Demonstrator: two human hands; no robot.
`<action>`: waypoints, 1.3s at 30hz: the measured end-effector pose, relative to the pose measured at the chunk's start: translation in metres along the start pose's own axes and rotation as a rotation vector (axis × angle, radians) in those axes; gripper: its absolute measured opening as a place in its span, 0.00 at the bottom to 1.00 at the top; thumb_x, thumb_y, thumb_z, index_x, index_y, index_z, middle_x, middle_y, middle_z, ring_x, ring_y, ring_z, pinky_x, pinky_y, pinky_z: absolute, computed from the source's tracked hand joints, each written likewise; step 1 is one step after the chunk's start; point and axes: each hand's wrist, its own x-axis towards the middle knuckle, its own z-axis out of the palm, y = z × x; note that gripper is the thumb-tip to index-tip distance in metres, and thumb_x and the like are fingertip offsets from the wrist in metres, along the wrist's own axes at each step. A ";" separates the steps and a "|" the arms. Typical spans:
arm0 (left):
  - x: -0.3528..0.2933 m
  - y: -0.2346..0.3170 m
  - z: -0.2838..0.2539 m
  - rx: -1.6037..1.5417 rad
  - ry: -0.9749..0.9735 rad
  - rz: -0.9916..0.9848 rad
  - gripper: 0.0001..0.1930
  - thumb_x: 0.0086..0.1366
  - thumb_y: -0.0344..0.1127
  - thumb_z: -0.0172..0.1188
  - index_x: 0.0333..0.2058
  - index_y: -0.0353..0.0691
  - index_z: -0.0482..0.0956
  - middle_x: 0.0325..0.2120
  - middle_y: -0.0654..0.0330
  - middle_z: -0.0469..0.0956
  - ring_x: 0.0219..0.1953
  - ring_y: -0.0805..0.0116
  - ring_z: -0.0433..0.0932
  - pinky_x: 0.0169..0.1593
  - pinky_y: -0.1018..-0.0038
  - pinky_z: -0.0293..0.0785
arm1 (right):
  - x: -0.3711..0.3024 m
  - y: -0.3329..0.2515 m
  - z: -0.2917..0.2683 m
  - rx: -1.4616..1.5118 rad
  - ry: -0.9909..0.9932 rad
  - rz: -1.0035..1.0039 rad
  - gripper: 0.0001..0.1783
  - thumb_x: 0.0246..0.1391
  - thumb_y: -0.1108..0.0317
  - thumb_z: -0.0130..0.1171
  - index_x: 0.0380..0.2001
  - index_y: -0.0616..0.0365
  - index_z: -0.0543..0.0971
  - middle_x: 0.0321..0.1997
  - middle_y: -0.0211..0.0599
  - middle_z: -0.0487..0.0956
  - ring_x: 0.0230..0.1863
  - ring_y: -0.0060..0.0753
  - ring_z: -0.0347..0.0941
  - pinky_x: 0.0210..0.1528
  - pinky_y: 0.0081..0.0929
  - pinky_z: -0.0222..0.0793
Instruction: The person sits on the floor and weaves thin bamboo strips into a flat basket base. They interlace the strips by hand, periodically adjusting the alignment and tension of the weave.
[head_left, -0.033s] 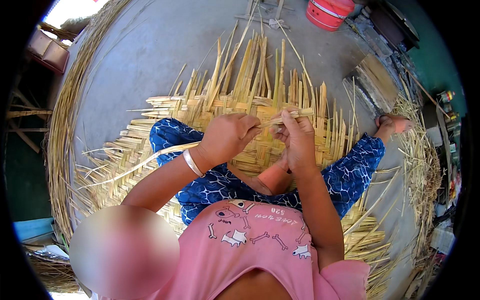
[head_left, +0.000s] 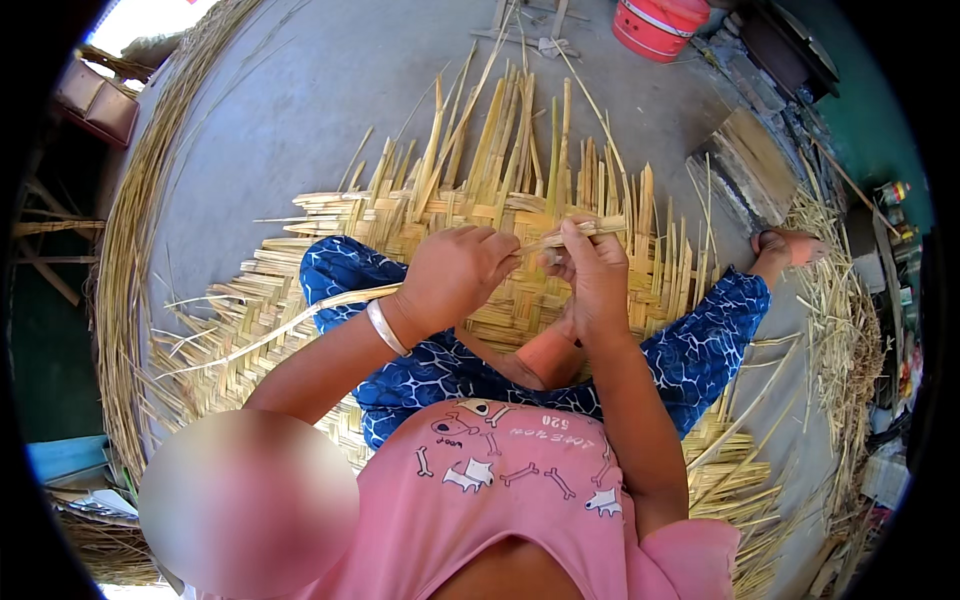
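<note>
Above the woven mat, both hands hold one pale yellow reed strip (head_left: pixel 585 233). My left hand (head_left: pixel 455 270), with a silver bangle at the wrist, is closed around the strip's left part. A long tail of the strip runs out past that wrist to the lower left. My right hand (head_left: pixel 595 270) pinches the strip near its right end between thumb and fingers. Underneath and around my crossed legs spreads the woven reed mat (head_left: pixel 500 300), its loose strip ends (head_left: pixel 510 130) fanning outward at the far edge.
Long loose reeds (head_left: pixel 135 270) lie along the left side, and a straw heap (head_left: pixel 840 340) along the right. A wooden block (head_left: pixel 750 165) sits at the right, near my foot (head_left: pixel 790 247). Farther back are a red bucket (head_left: pixel 657 28) and a small wooden frame (head_left: pixel 530 35).
</note>
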 end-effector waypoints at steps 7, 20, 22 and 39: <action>-0.001 0.010 0.012 0.232 0.076 0.108 0.10 0.53 0.34 0.60 0.34 0.41 0.74 0.23 0.64 0.70 0.28 0.65 0.73 0.26 0.70 0.70 | 0.002 0.007 0.004 -0.003 0.066 -0.082 0.06 0.60 0.71 0.49 0.39 0.60 0.71 0.31 0.34 0.77 0.20 0.21 0.73 0.21 0.15 0.68; -0.001 -0.004 -0.026 -0.403 -0.188 -0.164 0.10 0.61 0.34 0.58 0.36 0.33 0.77 0.25 0.58 0.78 0.29 0.67 0.79 0.31 0.74 0.74 | -0.008 -0.001 -0.006 0.075 -0.109 0.076 0.07 0.59 0.66 0.55 0.37 0.56 0.72 0.30 0.30 0.76 0.25 0.20 0.73 0.28 0.17 0.71; -0.001 -0.009 -0.031 -0.760 -0.329 -0.385 0.11 0.63 0.35 0.58 0.37 0.32 0.78 0.26 0.60 0.79 0.29 0.72 0.78 0.32 0.77 0.75 | -0.010 -0.001 -0.006 0.054 -0.118 0.084 0.07 0.59 0.66 0.55 0.37 0.56 0.72 0.30 0.30 0.76 0.25 0.19 0.73 0.28 0.16 0.71; 0.005 -0.017 -0.030 -1.037 -0.508 -0.443 0.10 0.57 0.35 0.65 0.32 0.35 0.76 0.24 0.65 0.76 0.25 0.78 0.73 0.28 0.80 0.69 | -0.019 -0.016 0.002 -0.104 -0.135 0.001 0.08 0.58 0.69 0.55 0.39 0.60 0.74 0.30 0.30 0.75 0.25 0.18 0.71 0.26 0.14 0.68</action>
